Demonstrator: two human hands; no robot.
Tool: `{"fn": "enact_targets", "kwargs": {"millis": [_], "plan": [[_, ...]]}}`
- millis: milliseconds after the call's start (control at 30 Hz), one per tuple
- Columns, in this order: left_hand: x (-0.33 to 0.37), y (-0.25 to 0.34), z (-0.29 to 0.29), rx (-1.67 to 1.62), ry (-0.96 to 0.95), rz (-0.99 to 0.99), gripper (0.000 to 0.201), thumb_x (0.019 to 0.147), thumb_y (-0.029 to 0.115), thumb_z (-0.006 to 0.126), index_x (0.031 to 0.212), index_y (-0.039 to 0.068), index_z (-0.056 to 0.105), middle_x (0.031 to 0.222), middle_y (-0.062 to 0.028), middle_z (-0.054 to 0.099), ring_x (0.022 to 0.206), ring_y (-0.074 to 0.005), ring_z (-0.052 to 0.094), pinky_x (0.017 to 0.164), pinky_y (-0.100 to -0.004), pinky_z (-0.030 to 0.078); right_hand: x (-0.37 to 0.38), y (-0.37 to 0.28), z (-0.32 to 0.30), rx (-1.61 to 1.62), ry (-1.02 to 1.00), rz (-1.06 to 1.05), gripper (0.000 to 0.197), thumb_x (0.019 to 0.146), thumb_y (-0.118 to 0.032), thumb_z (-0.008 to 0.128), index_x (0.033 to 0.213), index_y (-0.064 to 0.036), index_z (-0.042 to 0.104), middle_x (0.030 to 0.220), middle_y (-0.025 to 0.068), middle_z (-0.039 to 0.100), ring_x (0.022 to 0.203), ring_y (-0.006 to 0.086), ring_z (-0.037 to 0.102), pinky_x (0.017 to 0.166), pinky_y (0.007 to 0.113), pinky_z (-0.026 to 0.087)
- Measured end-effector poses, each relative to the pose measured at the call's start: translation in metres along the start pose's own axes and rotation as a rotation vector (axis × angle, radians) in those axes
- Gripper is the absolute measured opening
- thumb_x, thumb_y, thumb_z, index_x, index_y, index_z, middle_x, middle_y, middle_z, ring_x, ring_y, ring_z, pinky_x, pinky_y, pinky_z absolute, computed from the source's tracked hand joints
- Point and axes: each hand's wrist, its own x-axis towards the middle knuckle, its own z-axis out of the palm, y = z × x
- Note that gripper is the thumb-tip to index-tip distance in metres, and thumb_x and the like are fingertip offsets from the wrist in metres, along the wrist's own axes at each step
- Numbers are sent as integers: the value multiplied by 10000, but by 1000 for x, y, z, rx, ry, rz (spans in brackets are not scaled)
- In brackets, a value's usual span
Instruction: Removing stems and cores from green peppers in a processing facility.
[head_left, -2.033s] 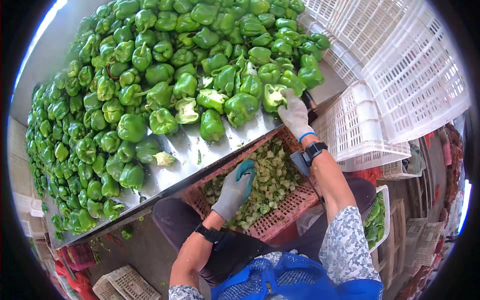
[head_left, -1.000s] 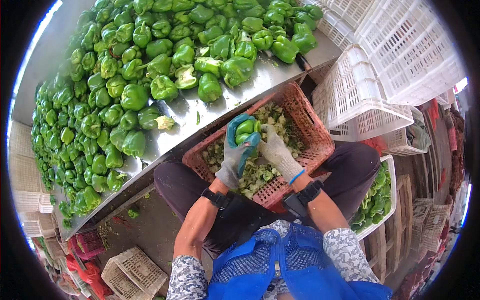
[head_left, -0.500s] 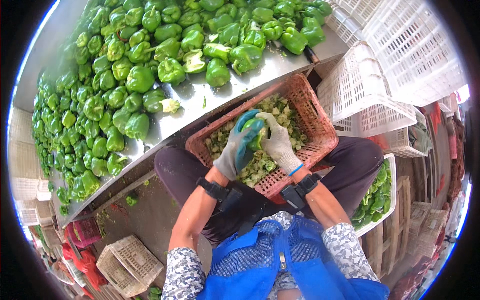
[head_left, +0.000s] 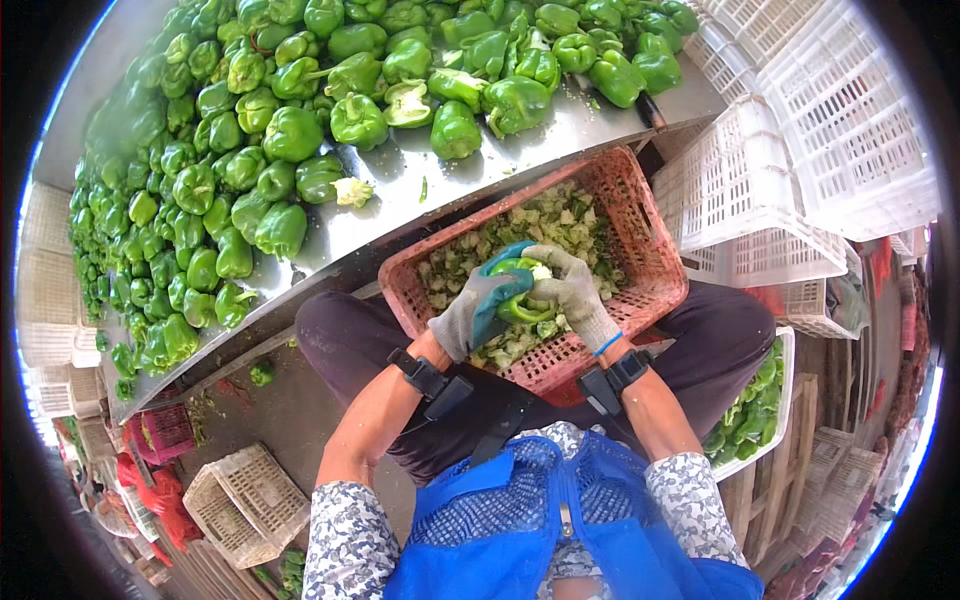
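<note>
Pepper [head_left: 519,312]: one, green, held off the tabletop [head_left: 330,230], beyond its near edge and above the pink crate [head_left: 642,215]. It looks opened, a pale part showing at its upper right; the gloves hide the rest.

Grip: both hands closed on it. Left hand [head_left: 472,305] curls around its left side, thumb and fingers wrapping the wall. Right hand [head_left: 580,292] bears on the right side, fingers bent over near the pale part; cannot tell whether they pinch that part or only the wall.

Handling (judged): light, hollow; crisp wall that gives slightly, then splits if squeezed hard. Skin glossy, likely slick when wet, so the textured gloves should help. Best hold: broad, round the shoulders, one hand per side; the torn rim is the fragile place.

Counts: hands, 2; held pepper, 1; pink crate, 1, its trimmings [head_left: 575,212] too many to count. Pile [head_left: 290,135] on the tabletop: past counting, spilling toward the left corner and thinning at the near edge. Cut ones with pale flesh plainly up near that edge: at least 2. Dark handle [head_left: 652,112] at the near edge, toward the right corner: 1, far end hidden. White tub [head_left: 786,400] of green pieces beside the right knee: 1.
</note>
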Motion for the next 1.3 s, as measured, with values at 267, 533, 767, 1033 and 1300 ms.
{"fn": "enact_targets", "kwargs": {"millis": [267, 533, 767, 1033, 1300], "plan": [[3, -22, -16, 73, -18, 64, 491, 904, 74, 693, 1374, 28, 561, 1194, -55, 655, 1003, -131, 644, 857, -267, 554, -11, 38, 6, 471, 63, 82, 522, 794, -47, 664, 1301, 34, 569, 1138, 112, 675, 969, 184, 657, 890, 319, 527], [2, -20, -24, 6, -59, -63, 472, 927, 73, 622, 1390, 33, 534, 1254, -69, 642, 1074, -168, 651, 915, -349, 572, -13, 52, 5, 1194, 90, 344, 351, 927, -292, 560, 1150, -41, 662, 894, 99, 696, 652, 229, 653, 564, 321, 556], [-9, 2, -40, -308, 76, 21, 448, 945, 109, 640, 1375, 100, 517, 1221, -107, 628, 995, -240, 661, 896, -487, 593, -6, 9, -27, 1127, 272, 275, 329, 899, -341, 592, 1077, -72, 656, 829, 61, 659, 613, 168, 585, 490, 284, 448], [2, 11, -28, 21, 417, 130, 374, 941, 231, 732, 1229, 61, 566, 1115, -126, 652, 855, -222, 671, 711, -360, 611, 90, -79, -45, -943, 612, -245, 575, 811, -334, 803, 1288, -110, 572, 1136, 130, 670, 898, 214, 683, 770, 338, 563], [3, 25, -16, -425, 12, 182, 517, 989, 511, 590, 1295, 94, 593, 1231, -100, 657, 1068, -262, 664, 958, -469, 558, 142, -84, -50, -1339, 767, -695, 535, 855, -317, 747, 1345, -260, 541, 1433, 113, 512, 1235, 319, 573, 867, 419, 580]]}}
